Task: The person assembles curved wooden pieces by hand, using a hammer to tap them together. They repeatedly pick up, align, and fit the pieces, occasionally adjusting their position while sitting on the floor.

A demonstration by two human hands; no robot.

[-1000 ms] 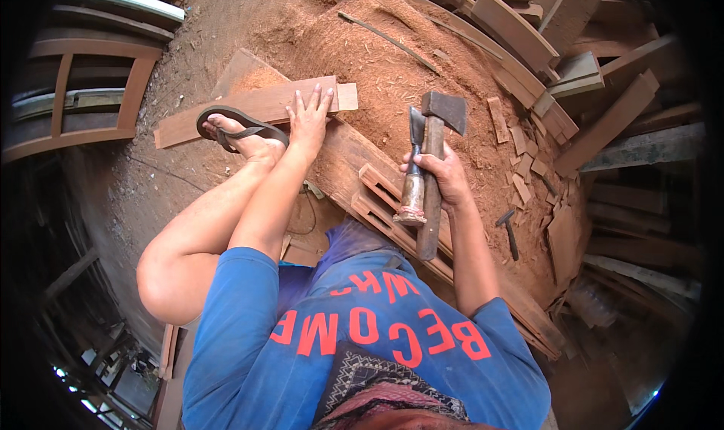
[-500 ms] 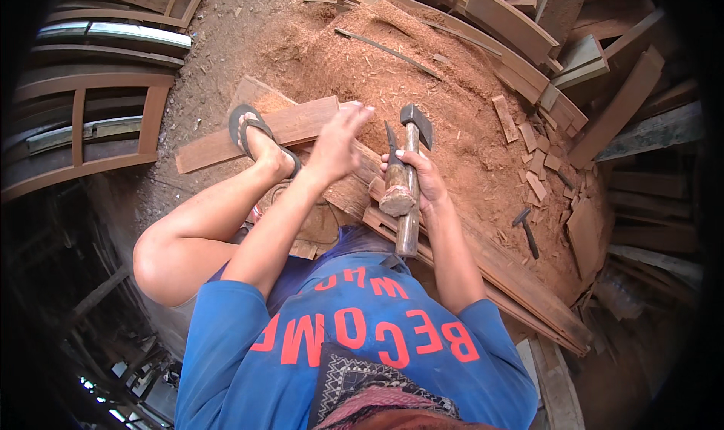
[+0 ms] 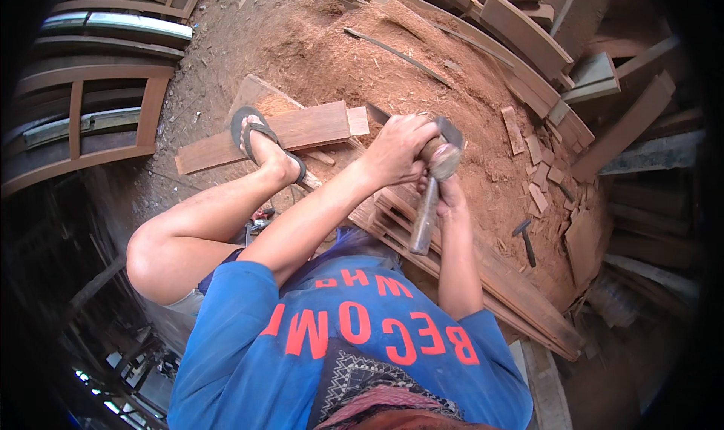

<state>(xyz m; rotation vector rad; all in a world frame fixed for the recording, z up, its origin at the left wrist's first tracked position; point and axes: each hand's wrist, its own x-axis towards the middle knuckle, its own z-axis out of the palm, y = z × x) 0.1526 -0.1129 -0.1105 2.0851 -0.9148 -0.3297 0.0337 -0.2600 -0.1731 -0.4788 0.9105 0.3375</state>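
Well, the chisel (image 3: 443, 159) is gripped in the left hand (image 3: 400, 151); the hatchet (image 3: 427, 213) seems held in the right hand (image 3: 452, 196), partly hidden; skin could be cut if either slips.

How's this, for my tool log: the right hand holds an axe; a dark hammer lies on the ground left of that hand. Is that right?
Wrong side: in the head view, the dark hammer lies on the ground right of the right hand, which holds an axe.
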